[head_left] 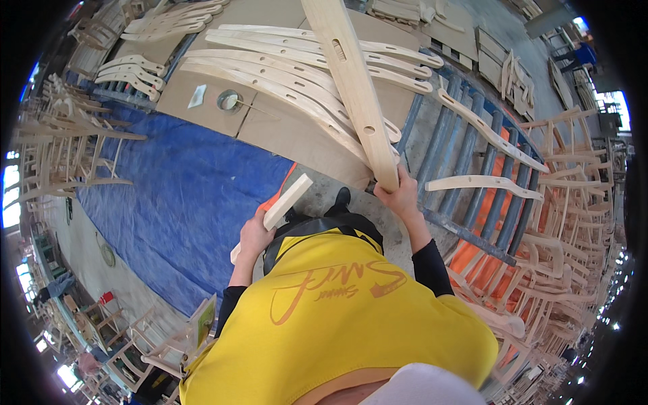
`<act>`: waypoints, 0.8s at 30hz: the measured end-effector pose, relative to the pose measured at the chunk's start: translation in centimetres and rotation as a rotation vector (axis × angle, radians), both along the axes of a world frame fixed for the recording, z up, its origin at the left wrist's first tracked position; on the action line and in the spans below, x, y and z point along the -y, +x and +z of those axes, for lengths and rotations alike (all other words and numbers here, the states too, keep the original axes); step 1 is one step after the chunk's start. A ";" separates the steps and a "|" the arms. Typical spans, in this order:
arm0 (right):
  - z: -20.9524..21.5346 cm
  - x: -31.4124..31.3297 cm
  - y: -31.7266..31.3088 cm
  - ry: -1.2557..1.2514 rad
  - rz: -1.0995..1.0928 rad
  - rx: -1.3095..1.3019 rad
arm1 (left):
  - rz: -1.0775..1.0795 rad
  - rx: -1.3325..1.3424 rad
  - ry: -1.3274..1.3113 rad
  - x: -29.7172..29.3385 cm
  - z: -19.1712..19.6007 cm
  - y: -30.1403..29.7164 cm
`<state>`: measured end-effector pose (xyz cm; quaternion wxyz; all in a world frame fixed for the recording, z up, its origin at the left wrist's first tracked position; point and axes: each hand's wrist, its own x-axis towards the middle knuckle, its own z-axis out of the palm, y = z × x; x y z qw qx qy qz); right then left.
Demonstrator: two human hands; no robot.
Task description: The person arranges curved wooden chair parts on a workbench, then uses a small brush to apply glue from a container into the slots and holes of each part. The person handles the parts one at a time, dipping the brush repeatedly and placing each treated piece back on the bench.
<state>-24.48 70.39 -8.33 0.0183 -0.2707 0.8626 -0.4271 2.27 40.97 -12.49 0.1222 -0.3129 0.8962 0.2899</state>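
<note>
Wood is filling both hands of the person in the yellow top (337, 297). The right hand (401, 194) is grasping the near end of a long slotted piece (352, 84), which is stretching out over the counter (277, 131), its grip wrapping that end. The left hand (254, 236) is clasping a short pale stick (289, 201) near the blue sheet (182, 182). Curved slotted pieces (297, 75) are lying on the counter near a small bowl (221, 101), and two more are resting across the rollers (445, 135) to the right.
</note>
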 end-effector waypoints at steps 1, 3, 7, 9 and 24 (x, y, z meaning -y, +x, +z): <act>0.3 0.0 0.1 -0.003 0.028 0.015 | -0.003 -0.010 -0.012 -0.1 0.0 0.0; 0.9 0.2 0.2 -0.004 0.083 0.036 | -0.003 -0.030 -0.039 -0.4 -0.2 0.2; 1.6 0.5 0.6 0.019 0.160 0.162 | 0.015 -0.038 -0.023 -0.4 -0.3 0.4; 1.7 0.9 0.7 0.023 0.209 0.164 | 0.039 -0.049 0.003 -0.5 -0.1 0.6; 2.2 2.8 1.1 0.047 0.418 0.307 | 0.078 -0.055 0.010 -1.0 0.1 1.3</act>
